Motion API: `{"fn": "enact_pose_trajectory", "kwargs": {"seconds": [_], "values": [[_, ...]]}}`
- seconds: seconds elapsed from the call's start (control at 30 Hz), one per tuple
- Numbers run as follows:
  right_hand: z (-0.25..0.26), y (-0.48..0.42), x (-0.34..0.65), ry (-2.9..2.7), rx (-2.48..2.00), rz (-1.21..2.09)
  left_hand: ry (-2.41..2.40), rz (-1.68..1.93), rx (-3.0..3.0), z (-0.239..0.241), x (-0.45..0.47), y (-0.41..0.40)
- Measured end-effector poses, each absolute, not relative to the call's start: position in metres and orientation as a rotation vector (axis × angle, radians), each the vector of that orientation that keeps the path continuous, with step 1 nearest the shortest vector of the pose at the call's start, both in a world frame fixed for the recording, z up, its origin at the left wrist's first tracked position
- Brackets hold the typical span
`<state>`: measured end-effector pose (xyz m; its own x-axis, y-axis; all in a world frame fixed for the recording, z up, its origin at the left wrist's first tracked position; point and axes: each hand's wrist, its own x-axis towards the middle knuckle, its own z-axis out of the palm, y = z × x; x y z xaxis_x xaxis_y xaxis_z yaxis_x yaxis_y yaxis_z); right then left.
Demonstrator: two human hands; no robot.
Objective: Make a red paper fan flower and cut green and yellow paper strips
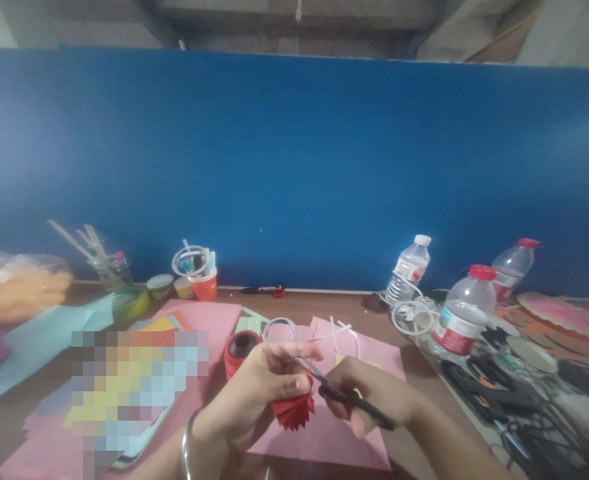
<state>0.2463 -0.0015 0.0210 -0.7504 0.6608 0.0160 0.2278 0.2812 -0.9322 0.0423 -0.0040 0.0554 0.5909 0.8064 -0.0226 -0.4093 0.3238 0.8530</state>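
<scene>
In the head view, my left hand [269,383] pinches a red pleated paper piece [294,410] with a zigzag lower edge. My right hand [369,393] is closed round the dark handles of a pair of scissors [341,393]. Their metal blades point left and reach the top of the red paper, close to my left fingertips. Whether the blades touch the paper I cannot tell. Just behind my left hand stands a red spool [237,350] with a dark core. Pink paper sheets [324,440] lie beneath both hands.
Left are a pixelated stack [139,387], pale blue paper [39,347] and a red cup [204,287] holding tools. Several plastic bottles, one red-capped [464,313], stand right beside cables [549,413]. A blue partition [294,167] rises behind the table.
</scene>
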Motion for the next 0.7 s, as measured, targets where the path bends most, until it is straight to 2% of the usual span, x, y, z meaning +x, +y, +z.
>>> {"fn": "enact_pose_trajectory", "kwargs": {"seconds": [0.7], "values": [[0.0296, -0.0085, 0.2371, -2.131, -0.820, 1.403, 0.513, 0.876, 0.852, 0.0589, 0.0439, -0.0091]]}}
